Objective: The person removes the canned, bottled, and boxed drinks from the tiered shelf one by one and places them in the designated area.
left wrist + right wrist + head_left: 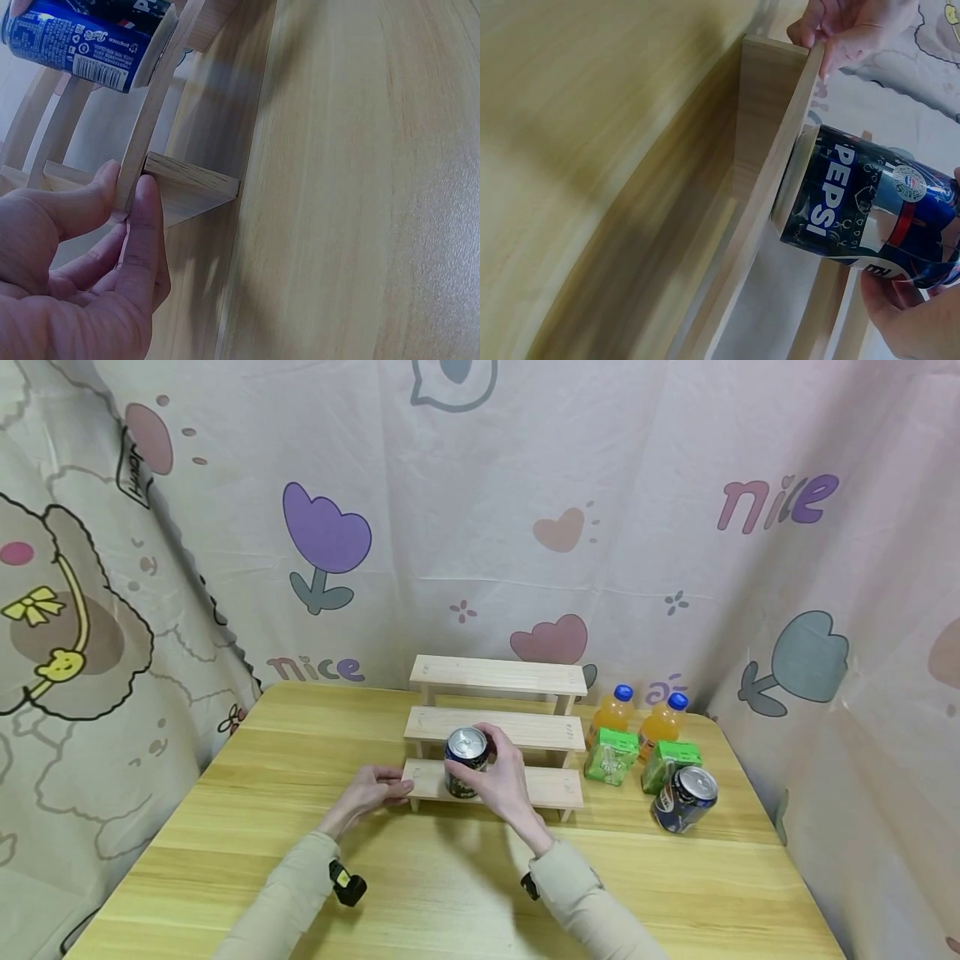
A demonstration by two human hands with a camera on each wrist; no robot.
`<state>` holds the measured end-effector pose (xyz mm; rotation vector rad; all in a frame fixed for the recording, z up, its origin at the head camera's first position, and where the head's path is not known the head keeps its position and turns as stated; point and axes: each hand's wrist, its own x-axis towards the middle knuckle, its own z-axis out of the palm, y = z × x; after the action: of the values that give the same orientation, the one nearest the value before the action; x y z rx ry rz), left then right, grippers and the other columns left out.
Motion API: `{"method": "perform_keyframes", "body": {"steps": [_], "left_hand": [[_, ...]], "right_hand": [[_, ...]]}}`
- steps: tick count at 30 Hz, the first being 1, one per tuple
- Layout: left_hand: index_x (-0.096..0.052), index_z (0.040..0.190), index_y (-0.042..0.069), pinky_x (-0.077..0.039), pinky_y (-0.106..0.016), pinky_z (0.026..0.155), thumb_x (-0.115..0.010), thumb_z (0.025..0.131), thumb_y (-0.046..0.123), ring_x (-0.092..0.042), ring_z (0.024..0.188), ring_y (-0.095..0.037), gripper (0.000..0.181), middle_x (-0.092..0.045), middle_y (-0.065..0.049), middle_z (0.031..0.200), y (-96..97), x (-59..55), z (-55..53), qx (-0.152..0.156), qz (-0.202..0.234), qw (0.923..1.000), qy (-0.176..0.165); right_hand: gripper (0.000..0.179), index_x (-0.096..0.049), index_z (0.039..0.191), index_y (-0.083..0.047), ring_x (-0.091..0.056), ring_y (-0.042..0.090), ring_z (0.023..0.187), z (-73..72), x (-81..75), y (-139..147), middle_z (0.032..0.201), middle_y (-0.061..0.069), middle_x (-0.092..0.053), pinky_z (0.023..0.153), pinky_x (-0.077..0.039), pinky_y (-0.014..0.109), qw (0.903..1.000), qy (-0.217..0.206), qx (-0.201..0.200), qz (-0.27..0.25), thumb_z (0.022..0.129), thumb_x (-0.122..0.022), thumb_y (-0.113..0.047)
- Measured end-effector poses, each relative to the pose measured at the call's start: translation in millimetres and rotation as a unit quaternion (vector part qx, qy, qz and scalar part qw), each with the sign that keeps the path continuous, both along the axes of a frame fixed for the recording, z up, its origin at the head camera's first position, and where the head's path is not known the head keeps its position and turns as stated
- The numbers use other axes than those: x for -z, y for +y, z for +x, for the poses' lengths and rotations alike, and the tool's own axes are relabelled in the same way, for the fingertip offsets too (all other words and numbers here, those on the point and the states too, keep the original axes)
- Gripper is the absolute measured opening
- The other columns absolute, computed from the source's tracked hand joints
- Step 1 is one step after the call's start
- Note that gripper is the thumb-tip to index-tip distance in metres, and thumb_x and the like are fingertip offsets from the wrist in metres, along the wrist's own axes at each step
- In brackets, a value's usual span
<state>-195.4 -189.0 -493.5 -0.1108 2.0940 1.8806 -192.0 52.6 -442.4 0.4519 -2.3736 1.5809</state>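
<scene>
A three-tier wooden display stand [555, 787] stands on the table, its lowest board at the front. My left hand [369, 792] pinches the left end of that lowest board, thumb above and fingers below in the left wrist view. On the same board, left of its middle, a dark blue Pepsi can [467, 745] stands upright. My right hand [504, 777] grips the can around its sides, thumb at the front and fingers behind. In the right wrist view the can's base [795, 180] meets the board.
Right of the stand are two orange juice bottles [612, 714] with blue caps, two green drink cartons [611, 756] and another Pepsi can [685, 799]. A patterned cloth [465, 527] hangs behind the wooden table [247, 777] and along both sides.
</scene>
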Motion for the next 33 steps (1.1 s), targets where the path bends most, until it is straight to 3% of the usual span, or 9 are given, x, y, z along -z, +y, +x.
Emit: {"method": "perform_keyframes", "body": {"steps": [5,13,33], "left_hand": [[-0.042,0.134,-0.026,-0.065,-0.021,0.077,-0.065,0.095,-0.001,-0.067,0.079,-0.009,0.051,-0.069,-0.011,0.097,0.9,-0.5,0.3,-0.002,0.005,1.0000,-0.003],[-0.041,0.134,-0.025,-0.065,-0.021,0.078,-0.064,0.095,-0.002,-0.067,0.079,-0.010,0.051,-0.067,-0.012,0.098,2.7,0.0,-1.0,-0.015,0.012,0.9997,-0.017],[-0.038,0.136,-0.025,-0.064,-0.020,0.078,-0.065,0.095,-0.001,-0.067,0.080,-0.009,0.055,-0.066,-0.010,0.098,0.3,-1.2,-0.6,-0.007,0.015,0.9998,-0.014]], "right_hand": [[0.061,-0.061,0.126,-0.008,-0.067,0.022,0.103,3.8,-4.7,5.8,0.113,0.008,-0.072,0.089,-0.057,0.029,1.0000,0.000,-0.003,-0.005,0.074,-0.090,-0.024],[0.061,-0.061,0.127,-0.008,-0.068,0.024,0.106,9.7,-15.2,22.8,0.115,0.010,-0.072,0.093,-0.059,0.035,0.9998,-0.006,-0.010,-0.013,0.074,-0.090,-0.019],[0.061,-0.060,0.128,-0.003,-0.067,0.030,0.110,16.5,-22.6,87.7,0.121,0.018,-0.070,0.092,-0.055,0.016,0.9984,-0.037,0.035,-0.025,0.074,-0.089,-0.008]]}}
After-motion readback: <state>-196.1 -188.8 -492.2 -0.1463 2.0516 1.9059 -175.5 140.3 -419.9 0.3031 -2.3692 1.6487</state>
